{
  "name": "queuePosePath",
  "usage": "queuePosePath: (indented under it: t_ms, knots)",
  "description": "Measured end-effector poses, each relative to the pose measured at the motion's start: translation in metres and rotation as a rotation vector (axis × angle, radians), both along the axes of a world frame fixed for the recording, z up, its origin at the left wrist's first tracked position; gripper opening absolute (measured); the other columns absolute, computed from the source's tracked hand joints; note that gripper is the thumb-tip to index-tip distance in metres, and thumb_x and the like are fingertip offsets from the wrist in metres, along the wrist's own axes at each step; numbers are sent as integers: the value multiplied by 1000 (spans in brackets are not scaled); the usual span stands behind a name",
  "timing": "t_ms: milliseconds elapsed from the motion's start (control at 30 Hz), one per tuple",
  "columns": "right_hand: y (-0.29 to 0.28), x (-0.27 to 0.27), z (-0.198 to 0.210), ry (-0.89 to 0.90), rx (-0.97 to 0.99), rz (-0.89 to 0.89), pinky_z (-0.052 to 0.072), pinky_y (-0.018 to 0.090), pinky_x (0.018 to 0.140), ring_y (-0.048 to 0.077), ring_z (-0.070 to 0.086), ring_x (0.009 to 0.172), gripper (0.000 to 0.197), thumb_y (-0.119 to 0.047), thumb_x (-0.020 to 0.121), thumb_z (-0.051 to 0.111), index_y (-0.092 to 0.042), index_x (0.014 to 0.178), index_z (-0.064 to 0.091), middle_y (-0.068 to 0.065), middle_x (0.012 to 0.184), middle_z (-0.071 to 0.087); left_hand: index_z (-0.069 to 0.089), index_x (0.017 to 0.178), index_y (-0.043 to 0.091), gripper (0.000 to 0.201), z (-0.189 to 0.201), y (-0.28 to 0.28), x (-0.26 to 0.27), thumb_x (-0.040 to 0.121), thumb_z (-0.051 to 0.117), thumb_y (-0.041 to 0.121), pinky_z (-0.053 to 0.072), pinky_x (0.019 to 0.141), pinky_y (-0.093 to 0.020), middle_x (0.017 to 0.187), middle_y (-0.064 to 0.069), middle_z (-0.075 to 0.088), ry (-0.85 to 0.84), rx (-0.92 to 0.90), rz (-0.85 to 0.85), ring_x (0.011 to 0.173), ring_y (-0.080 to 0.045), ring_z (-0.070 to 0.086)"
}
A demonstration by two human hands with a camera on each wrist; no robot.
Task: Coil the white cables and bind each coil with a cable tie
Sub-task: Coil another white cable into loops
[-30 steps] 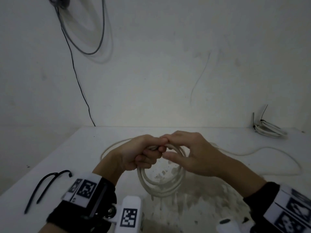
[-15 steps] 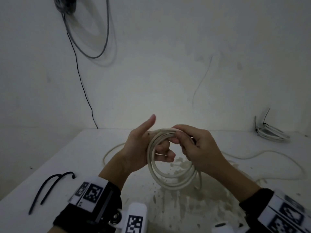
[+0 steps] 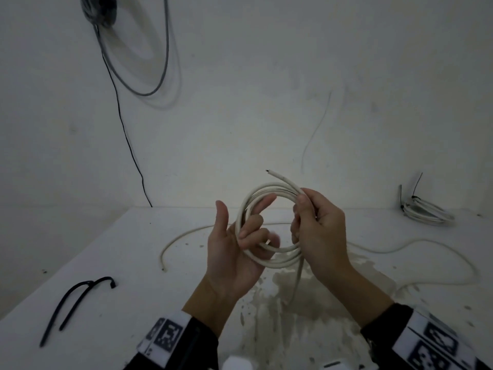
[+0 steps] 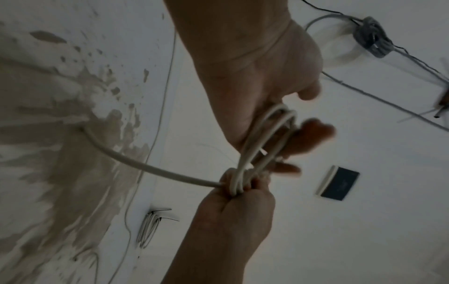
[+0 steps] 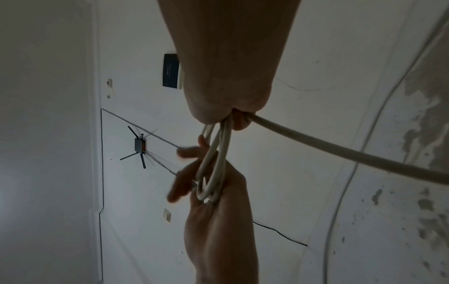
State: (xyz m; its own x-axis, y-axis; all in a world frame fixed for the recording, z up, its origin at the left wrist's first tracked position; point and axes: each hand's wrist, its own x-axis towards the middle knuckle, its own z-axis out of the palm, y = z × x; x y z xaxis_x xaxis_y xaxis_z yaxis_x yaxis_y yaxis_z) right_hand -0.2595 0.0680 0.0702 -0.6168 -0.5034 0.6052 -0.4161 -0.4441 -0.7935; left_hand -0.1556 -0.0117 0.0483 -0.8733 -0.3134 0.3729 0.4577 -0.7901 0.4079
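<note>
A white cable coil (image 3: 277,260) of several loops is held up above the table (image 3: 133,263), facing me. My right hand (image 3: 320,231) grips its right side, thumb on top, and the cut end (image 3: 277,175) sticks out up and left past the thumb. My left hand (image 3: 234,252) is palm-up at the coil's left side. Its thumb points up and its loose, blurred fingers reach through the loops. The coil's tail (image 3: 298,279) hangs down to the table. In the wrist views the coil (image 4: 267,134) (image 5: 213,163) spans both hands. Two black cable ties (image 3: 74,297) lie front left.
A bound white coil (image 3: 424,213) with black ties lies at the back right by the wall. The rest of the loose white cable (image 3: 400,247) snakes across the stained table on both sides. Dark wires (image 3: 128,134) hang on the wall behind.
Both hands lifted the coil off the table and turned it upright facing me. The left hand's grip has loosened into spread fingers. The cut end now sticks out above the right thumb.
</note>
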Motion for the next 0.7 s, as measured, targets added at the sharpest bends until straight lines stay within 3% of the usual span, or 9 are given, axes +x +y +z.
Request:
queuePosePath:
  t_ms: [33,67,133,167,333,433,533,633,700]
  knots:
    - [1,0,1,6,12,18,31,24,39,15,34,44,26,-12,99,42,-12,80,60,2,56,39,63,110,-3,80,2,-1,-1,90,25,65,47,55,-19,41,2,43,-107,-13,111,34,-5,43]
    - [3,-1,2,26,31,46,32,24,39,16,35,44,25,-12,99,42,-15,84,62,2,59,39,69,88,2,80,6,-2,0,88,24,67,35,41,-17,34,5,33,-211,-53,213,26,-3,32]
    - [9,-4,6,84,99,105,38,27,41,15,40,42,28,-14,99,42,-28,88,63,1,62,42,56,54,10,72,15,-6,0,88,25,66,22,36,-18,29,7,23,-369,-152,273,22,-4,21]
    - [11,-6,7,114,145,129,40,28,42,16,45,41,29,-14,99,41,-31,88,62,3,64,43,45,46,13,68,18,-9,1,90,27,61,20,37,-18,29,7,22,-434,-190,273,22,-4,20]
    - [17,-12,10,142,253,227,44,21,46,22,52,46,25,-13,100,38,-17,95,62,9,68,41,25,38,19,52,24,-12,9,78,51,39,15,38,-18,29,6,18,-564,-279,257,24,-7,18]
    - [15,-12,11,129,297,284,45,24,46,22,53,47,26,-13,100,36,-11,96,61,6,67,43,21,41,21,52,23,-1,8,74,60,31,15,36,-18,34,6,14,-615,-272,389,28,-8,14]
    - [14,-15,12,192,380,264,42,25,41,17,54,45,24,-15,100,37,-17,103,61,2,68,49,22,43,22,55,25,1,7,86,55,24,14,36,-19,36,6,13,-616,-250,523,32,-9,10]
    - [13,-20,16,352,462,261,42,24,43,14,51,48,23,-18,100,38,-20,94,60,-2,66,48,24,43,22,56,31,1,5,92,50,25,13,35,-18,36,7,14,-554,-215,580,39,-11,4]
    - [10,-20,15,416,476,213,37,23,46,10,44,48,23,-20,100,37,-19,90,57,-5,62,44,27,43,21,56,32,1,3,95,45,32,16,32,-18,36,7,16,-507,-213,557,32,-8,9]
